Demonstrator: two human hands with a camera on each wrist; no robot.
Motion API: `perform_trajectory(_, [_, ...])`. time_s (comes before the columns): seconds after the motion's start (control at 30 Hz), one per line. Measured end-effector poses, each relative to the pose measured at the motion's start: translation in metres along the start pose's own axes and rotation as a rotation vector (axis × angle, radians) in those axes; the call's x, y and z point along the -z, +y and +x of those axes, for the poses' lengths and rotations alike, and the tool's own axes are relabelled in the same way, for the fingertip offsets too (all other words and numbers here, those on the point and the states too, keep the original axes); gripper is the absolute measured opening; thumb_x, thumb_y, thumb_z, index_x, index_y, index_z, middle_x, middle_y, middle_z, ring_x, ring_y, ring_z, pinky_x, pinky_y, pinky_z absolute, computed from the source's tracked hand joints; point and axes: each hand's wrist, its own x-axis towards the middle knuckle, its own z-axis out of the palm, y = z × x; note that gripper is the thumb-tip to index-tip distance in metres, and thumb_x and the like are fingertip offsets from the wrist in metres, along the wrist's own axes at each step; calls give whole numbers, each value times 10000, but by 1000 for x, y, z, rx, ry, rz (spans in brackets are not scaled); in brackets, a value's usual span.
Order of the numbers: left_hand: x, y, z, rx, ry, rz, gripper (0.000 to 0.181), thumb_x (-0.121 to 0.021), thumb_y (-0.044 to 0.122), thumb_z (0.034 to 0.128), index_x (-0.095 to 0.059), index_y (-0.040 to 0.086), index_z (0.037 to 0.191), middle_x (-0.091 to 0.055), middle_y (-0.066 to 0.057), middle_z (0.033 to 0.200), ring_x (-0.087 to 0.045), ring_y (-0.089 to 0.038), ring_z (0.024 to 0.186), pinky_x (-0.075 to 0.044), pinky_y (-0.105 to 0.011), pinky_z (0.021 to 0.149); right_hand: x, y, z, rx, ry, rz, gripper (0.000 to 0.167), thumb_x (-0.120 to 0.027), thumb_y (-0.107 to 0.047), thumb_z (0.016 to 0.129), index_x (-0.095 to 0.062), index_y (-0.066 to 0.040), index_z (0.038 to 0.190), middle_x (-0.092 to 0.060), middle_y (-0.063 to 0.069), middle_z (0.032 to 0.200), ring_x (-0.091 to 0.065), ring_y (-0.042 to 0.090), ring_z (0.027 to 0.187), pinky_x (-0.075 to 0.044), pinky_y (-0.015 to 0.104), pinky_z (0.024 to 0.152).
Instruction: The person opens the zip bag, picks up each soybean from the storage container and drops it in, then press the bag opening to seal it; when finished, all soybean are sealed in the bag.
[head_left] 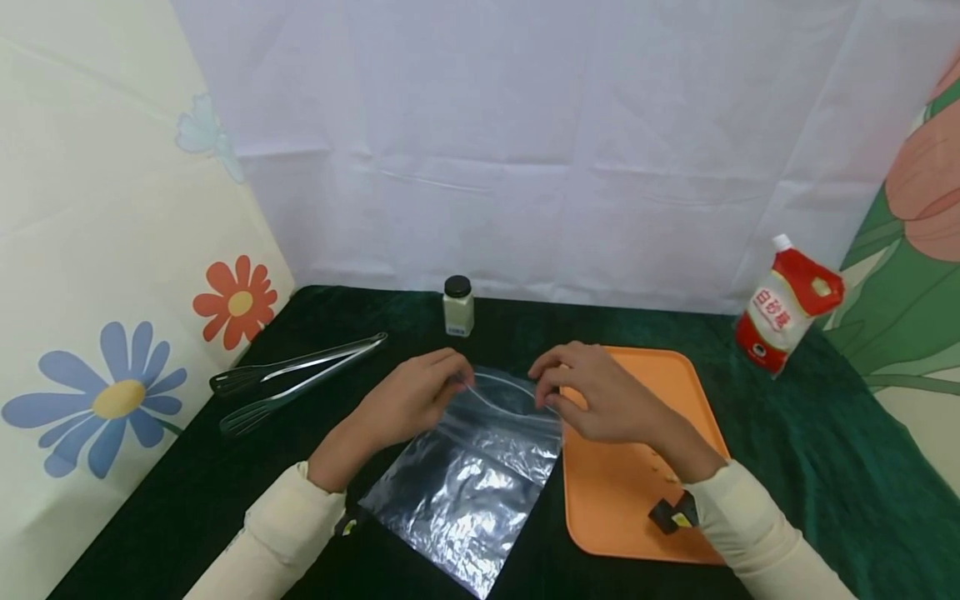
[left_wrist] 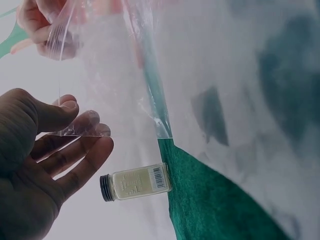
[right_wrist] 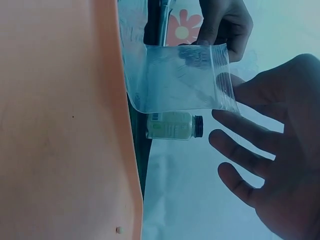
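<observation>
A clear zip-top plastic bag lies toward me, its zip end lifted between both hands. My left hand pinches one side of the bag's top edge between thumb and fingers, as the left wrist view also shows. Thumb and index finger of my right hand pinch the other corner of the bag's opening. In the right wrist view, the other fingers of that right hand are spread away from the plastic. The top edge bows between the hands, and nothing shows inside the bag.
An orange tray with a few small crumbs lies beneath my right forearm. Metal tongs rest at the left. Behind the bag stands a black-capped jar. A red and white spouted pouch stands at the far right.
</observation>
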Motion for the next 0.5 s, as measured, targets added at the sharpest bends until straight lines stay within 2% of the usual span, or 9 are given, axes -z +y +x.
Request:
perform_trajectory(0.17, [1, 1, 0, 49, 5, 7, 208, -669, 3, 930, -635, 168, 1050, -631, 65, 1049, -563, -53, 822, -514, -251, 711, 1, -1, -2, -12, -29, -29, 155, -605, -199, 965, -713, -275, 883, -615, -32, 1270, -528, 177, 1152, -391, 486, 1000])
perform_trajectory(0.37, [3, 3, 1, 101, 15, -5, 198, -669, -13, 925, -639, 146, 1040, -643, 32, 1046, -567, -76, 798, -511, -256, 684, 3, -5, -3, -61, -89, -84, 196, -563, -325, 1002, -741, -267, 943, -603, -35, 1297, -502, 187, 1207, -362, 497, 1046])
perform_trajectory(0.5, [4, 3, 0, 119, 17, -33, 190, -666, -16, 926, -639, 135, 1038, -643, 23, 1028, -575, -79, 793, -515, -252, 671, 3, -6, -2, -65, -139, -120, 211, -566, -369, 1001, -757, -281, 989, -585, -24, 1339, -477, 212, 1243, -341, 516, 1063])
